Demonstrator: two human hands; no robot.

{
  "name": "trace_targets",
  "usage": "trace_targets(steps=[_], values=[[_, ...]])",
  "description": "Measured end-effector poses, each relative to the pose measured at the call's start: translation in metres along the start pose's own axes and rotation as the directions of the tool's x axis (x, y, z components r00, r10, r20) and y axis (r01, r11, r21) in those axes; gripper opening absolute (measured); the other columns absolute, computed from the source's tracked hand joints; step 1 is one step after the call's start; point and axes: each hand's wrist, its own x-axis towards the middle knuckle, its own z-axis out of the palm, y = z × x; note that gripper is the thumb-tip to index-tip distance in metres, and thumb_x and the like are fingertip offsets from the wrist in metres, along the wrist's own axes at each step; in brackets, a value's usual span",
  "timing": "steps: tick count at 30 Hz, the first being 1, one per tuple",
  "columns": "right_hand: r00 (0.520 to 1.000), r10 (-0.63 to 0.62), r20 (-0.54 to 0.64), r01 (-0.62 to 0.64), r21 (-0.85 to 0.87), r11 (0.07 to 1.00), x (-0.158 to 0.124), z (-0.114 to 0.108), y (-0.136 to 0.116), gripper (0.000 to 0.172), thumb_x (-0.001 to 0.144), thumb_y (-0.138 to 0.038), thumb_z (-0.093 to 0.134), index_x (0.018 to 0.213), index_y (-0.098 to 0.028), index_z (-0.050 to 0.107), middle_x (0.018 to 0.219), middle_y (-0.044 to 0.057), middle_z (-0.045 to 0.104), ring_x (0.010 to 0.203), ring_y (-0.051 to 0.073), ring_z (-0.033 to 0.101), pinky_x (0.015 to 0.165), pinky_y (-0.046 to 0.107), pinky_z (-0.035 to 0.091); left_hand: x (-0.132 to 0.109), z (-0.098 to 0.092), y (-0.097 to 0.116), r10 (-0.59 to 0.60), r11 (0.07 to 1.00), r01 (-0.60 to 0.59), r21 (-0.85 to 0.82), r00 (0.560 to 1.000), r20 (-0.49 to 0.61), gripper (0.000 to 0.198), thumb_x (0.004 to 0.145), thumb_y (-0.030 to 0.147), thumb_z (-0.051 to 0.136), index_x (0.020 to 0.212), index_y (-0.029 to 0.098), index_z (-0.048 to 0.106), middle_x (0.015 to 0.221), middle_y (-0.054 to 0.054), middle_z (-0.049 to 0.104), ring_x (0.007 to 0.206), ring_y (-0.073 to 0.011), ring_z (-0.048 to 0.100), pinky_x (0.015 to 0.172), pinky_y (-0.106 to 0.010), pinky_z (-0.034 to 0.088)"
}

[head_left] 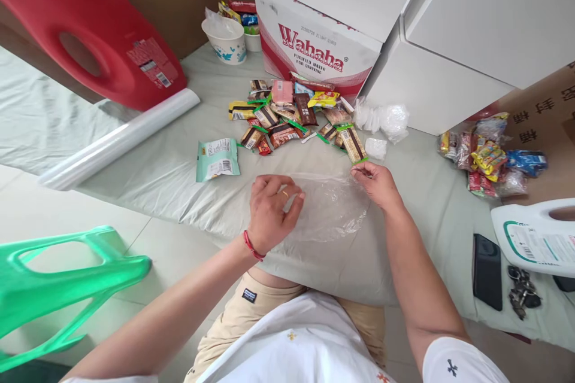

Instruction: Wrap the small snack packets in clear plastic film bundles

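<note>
A clear plastic bag (pixel 330 206) lies flattened on the covered table in front of me. My right hand (pixel 375 184) pinches its upper right corner between thumb and fingers. Over the bag's left side is my left hand (pixel 272 209), palm down, its thumb apart from the bent fingers; whether its fingertips touch the film I cannot tell. Just beyond the bag sits a loose pile of small wrapped snacks (pixel 305 109). One long snack bar with green ends (pixel 352 143) lies close to my right fingertips. A mint-green snack packet (pixel 218 160) is left of the pile.
Behind the pile stands a Wahaha carton (pixel 317 42); paper cups (pixel 226 42) are beside it. Crumpled clear bags (pixel 390 119) lie right of the pile, filled snack bags (pixel 487 155) farther right. A plastic roll (pixel 121 137), red jug (pixel 148 66), phone (pixel 487 272) and keys (pixel 522 293) are around.
</note>
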Motion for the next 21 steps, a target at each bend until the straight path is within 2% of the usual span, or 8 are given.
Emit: trace_targets(steps=[3,4,6,8,10,14,17,21], values=[[1.000,-0.012,0.017,0.012,0.005,1.000,0.000,0.004,-0.008,0.029,0.077,-0.046,0.071,0.085,-0.018,0.075,0.077,0.001,0.069,0.071,0.015,0.057,0.072,0.029,0.044,0.026,0.007,0.010,-0.158,0.983,0.162,0.082,0.986,-0.053,0.057,0.090,0.059,0.065,0.126,0.015,0.066,0.131,-0.019,0.064,0.128,-0.0368,0.053,0.110,-0.055,0.042],[1.000,-0.019,0.024,0.019,0.008,1.000,0.000,0.004,-0.010,0.029,0.077,-0.046,0.071,0.085,-0.018,0.075,0.077,0.001,0.068,0.071,0.015,0.056,0.071,0.028,0.044,0.036,0.013,0.012,-0.204,0.973,0.206,0.101,0.979,-0.027,0.065,0.087,0.062,0.067,0.130,0.013,0.063,0.137,-0.021,0.061,0.137,-0.0392,0.047,0.113,-0.056,0.039],[0.998,-0.045,0.035,0.044,0.014,0.999,0.000,0.004,-0.014,0.029,0.078,-0.046,0.071,0.086,-0.018,0.075,0.078,0.001,0.069,0.071,0.015,0.056,0.071,0.028,0.043,0.054,0.025,0.013,-0.282,0.955,0.270,0.126,0.955,0.092,0.058,0.087,0.061,0.067,0.121,0.014,0.068,0.136,-0.020,0.062,0.142,-0.0407,0.043,0.114,-0.054,0.037],[0.997,-0.066,0.029,0.066,0.015,0.998,0.000,0.003,-0.014,0.030,0.079,-0.047,0.071,0.087,-0.019,0.076,0.079,0.001,0.068,0.071,0.015,0.055,0.070,0.028,0.043,0.069,0.036,0.010,-0.321,0.946,0.299,0.126,0.918,0.231,0.035,0.093,0.050,0.061,0.100,0.017,0.071,0.119,-0.016,0.070,0.127,-0.0362,0.056,0.106,-0.047,0.042],[0.998,-0.061,-0.014,0.062,0.025,0.998,0.000,0.002,-0.010,0.031,0.080,-0.049,0.070,0.087,-0.019,0.074,0.076,0.001,0.065,0.069,0.014,0.053,0.068,0.027,0.043,0.077,0.044,0.005,-0.326,0.945,0.313,0.091,0.904,0.278,0.031,0.100,0.038,0.049,0.087,0.019,0.069,0.100,-0.012,0.071,0.101,-0.0277,0.065,0.090,-0.038,0.045],[0.990,0.035,-0.138,-0.023,0.093,0.995,-0.001,-0.003,0.006,0.037,0.083,-0.057,0.065,0.083,-0.020,0.067,0.066,-0.002,0.058,0.059,0.014,0.049,0.059,0.026,0.041,0.077,0.050,-0.008,-0.345,0.938,0.346,0.018,0.928,0.142,0.032,0.103,0.033,0.041,0.084,0.020,0.063,0.081,-0.006,0.065,0.073,-0.0194,0.056,0.069,-0.031,0.035],[0.973,0.084,-0.216,-0.066,0.090,0.994,0.001,-0.007,0.020,0.039,0.084,-0.059,0.063,0.084,-0.020,0.066,0.061,-0.004,0.053,0.054,0.013,0.043,0.054,0.025,0.038,0.074,0.050,-0.021,-0.395,0.918,0.397,-0.007,0.915,0.078,0.031,0.103,0.035,0.043,0.082,0.021,0.060,0.068,-0.001,0.055,0.065,-0.0177,0.049,0.065,-0.030,0.029],[0.951,0.042,-0.305,-0.040,0.012,0.999,0.013,-0.017,0.039,0.037,0.085,-0.055,0.062,0.085,-0.018,0.068,0.060,-0.005,0.050,0.056,0.011,0.040,0.056,0.025,0.034,0.080,0.047,-0.039,-0.444,0.896,0.444,-0.013,0.896,-0.008,0.031,0.102,0.035,0.044,0.082,0.020,0.062,0.064,0.000,0.050,0.063,-0.0172,0.047,0.063,-0.029,0.027]])
